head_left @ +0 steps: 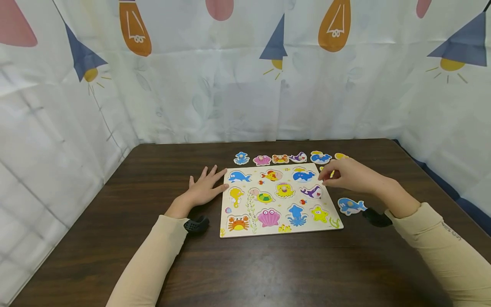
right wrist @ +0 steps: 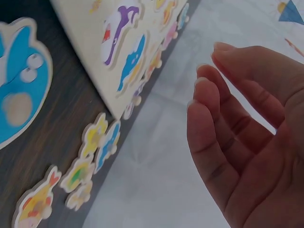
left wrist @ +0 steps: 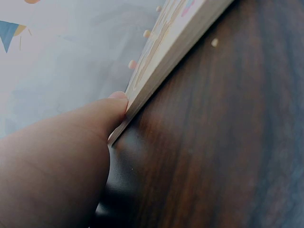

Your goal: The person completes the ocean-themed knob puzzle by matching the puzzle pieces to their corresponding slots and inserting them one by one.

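A pale wooden peg-puzzle board with printed sea animals lies on the dark table. My left hand is at its upper left edge, fingers spread; in the left wrist view the thumb touches the board's edge. My right hand hovers by the upper right corner. In the right wrist view this hand has bent fingers, thumb apart from them, nothing between. A yellow octopus piece with a knob sits in the board. Right of the board lies a blue whale piece.
Behind the board runs a row of knobbed pieces: a blue squid, a pink shell, a crab, a purple whale and a blue whale. Near the right hand lie a fish piece and a turtle piece.
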